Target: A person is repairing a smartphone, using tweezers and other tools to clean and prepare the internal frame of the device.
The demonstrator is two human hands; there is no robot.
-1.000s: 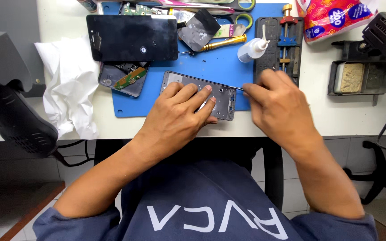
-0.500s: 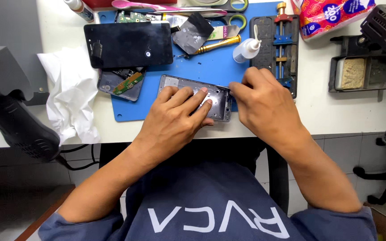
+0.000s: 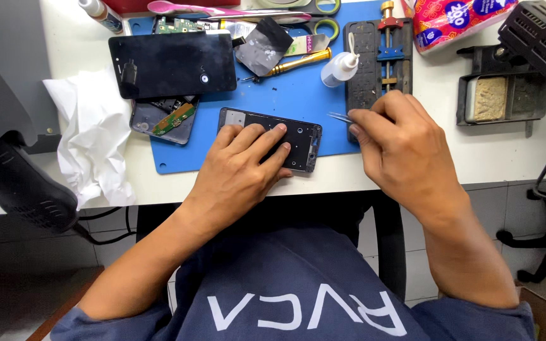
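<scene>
While two hands work at the front edge of the white surface (image 3: 475, 158), one blue mat (image 3: 285, 101) carries most of the parts. The left hand (image 3: 238, 173) lies flat on one dark phone frame (image 3: 298, 136), which rests at the mat's front edge, fingers spread and pressing down rather than closed around it. The right hand (image 3: 402, 148) pinches one pair of tweezers (image 3: 339, 116), thumb and fingers clamped together on them, the tip pointing left just above the frame's right end.

Counted on the mat: one black screen panel (image 3: 172, 63) at the back left, one opened phone body (image 3: 162, 120) just in front of it, one small squeeze bottle (image 3: 339, 68), one dark holding jig (image 3: 377, 63) and one brass-handled screwdriver (image 3: 295, 63). One crumpled white tissue (image 3: 93, 145) lies off the mat's left edge; one tray with a sponge (image 3: 500, 98) sits toward the right edge.

Against half a second ago, the right hand has lifted off the frame and drawn back to the right, now carrying the tweezers clear of it; the left hand stays pressed on the frame.
</scene>
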